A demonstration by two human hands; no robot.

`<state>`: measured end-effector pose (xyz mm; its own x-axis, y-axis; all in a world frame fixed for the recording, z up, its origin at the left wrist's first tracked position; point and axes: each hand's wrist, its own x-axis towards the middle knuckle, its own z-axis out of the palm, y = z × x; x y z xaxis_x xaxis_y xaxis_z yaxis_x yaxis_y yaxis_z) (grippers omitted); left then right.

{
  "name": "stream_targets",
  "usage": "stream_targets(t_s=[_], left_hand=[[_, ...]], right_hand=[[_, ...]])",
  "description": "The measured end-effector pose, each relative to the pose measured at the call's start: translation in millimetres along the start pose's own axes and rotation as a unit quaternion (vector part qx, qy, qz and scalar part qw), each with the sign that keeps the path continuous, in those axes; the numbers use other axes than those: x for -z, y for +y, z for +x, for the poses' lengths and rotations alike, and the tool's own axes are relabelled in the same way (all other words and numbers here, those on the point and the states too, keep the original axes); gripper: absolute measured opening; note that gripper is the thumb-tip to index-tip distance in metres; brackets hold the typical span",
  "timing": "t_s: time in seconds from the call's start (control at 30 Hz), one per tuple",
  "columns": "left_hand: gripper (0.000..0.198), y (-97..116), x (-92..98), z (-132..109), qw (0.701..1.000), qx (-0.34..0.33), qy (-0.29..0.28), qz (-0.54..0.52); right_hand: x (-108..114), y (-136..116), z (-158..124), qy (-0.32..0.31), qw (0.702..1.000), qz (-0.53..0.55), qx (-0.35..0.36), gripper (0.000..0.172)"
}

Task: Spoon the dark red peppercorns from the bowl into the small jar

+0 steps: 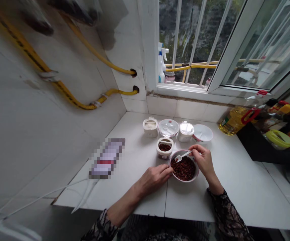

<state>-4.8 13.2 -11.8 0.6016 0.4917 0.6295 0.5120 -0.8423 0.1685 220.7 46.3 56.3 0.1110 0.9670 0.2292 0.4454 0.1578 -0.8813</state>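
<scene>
A small white spoon [178, 158] is pinched in my right hand [204, 161], its scoop just over a bowl [196, 176] of dark red dried flakes [184, 170]. A few bits of the flakes show in the scoop. At the bowl's left side, my left hand [157, 175] holds the rim with its fingertips; the thumb is partly hidden. Right behind the bowl stands a small white seasoning jar [164, 155] with its lid raised and similar red flakes inside.
Farther back are a jar of pale contents [150, 130], a glossy white bowl [168, 124], another lidded jar [185, 131] and a shallow bowl [203, 133]. An oil bottle [231, 120] and a black rack [250, 144] stand right. A blurred-out device [107, 159] with cable lies left.
</scene>
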Motion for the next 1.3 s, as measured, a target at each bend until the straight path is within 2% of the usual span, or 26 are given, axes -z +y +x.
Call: stream_targets(t_s=[0.2, 0.43, 0.53, 0.6, 0.7, 0.77, 0.83, 0.93, 1.0, 1.13, 1.3], left_hand=[[0.014, 0, 1.1, 1, 1.000, -0.003, 0.005, 0.005], [0.014, 1, 1.4, 3, 1.000, -0.005, 0.011, 0.004], [0.014, 1, 1.8, 3, 1.000, -0.004, 0.006, 0.006], [0.014, 1, 2.1, 3, 1.000, -0.001, 0.004, 0.004], [0.015, 1, 2.3, 3, 1.000, 0.001, 0.003, 0.004], [0.016, 1, 2.3, 3, 1.000, 0.001, 0.001, 0.007], [0.017, 1, 2.3, 3, 1.000, 0.001, 0.002, 0.010], [0.017, 1, 2.5, 3, 1.000, -0.004, 0.009, 0.009], [0.016, 1, 2.7, 3, 1.000, -0.005, 0.010, 0.006], [0.016, 1, 2.6, 3, 1.000, -0.004, 0.005, 0.002], [0.015, 0, 0.8, 1, 1.000, -0.003, 0.001, 0.002]], right_hand=[[-1, 0, -1, 0.007, 1.000, 0.017, -0.020, 0.017], [-5, -3, 2, 0.013, 0.995, 0.094, -0.035, 0.019], [-11, -8, -1, 0.029, 0.996, 0.078, 0.025, 0.022], [-16, -11, -3, 0.038, 0.993, 0.017, 0.111, 0.020], [-22, -15, -6, 0.009, 0.961, -0.096, 0.258, 0.024], [-23, -16, -6, -0.013, 0.940, -0.135, 0.313, 0.029], [-19, -17, -6, 0.002, 0.935, -0.146, 0.323, 0.029], [-7, -15, -3, 0.064, 0.940, -0.149, 0.302, 0.022], [3, -10, -1, 0.083, 0.934, -0.163, 0.306, 0.019], [12, 1, 1, 0.053, 0.917, -0.234, 0.319, 0.019], [5, 7, -2, -0.016, 0.908, -0.276, 0.314, 0.018]])
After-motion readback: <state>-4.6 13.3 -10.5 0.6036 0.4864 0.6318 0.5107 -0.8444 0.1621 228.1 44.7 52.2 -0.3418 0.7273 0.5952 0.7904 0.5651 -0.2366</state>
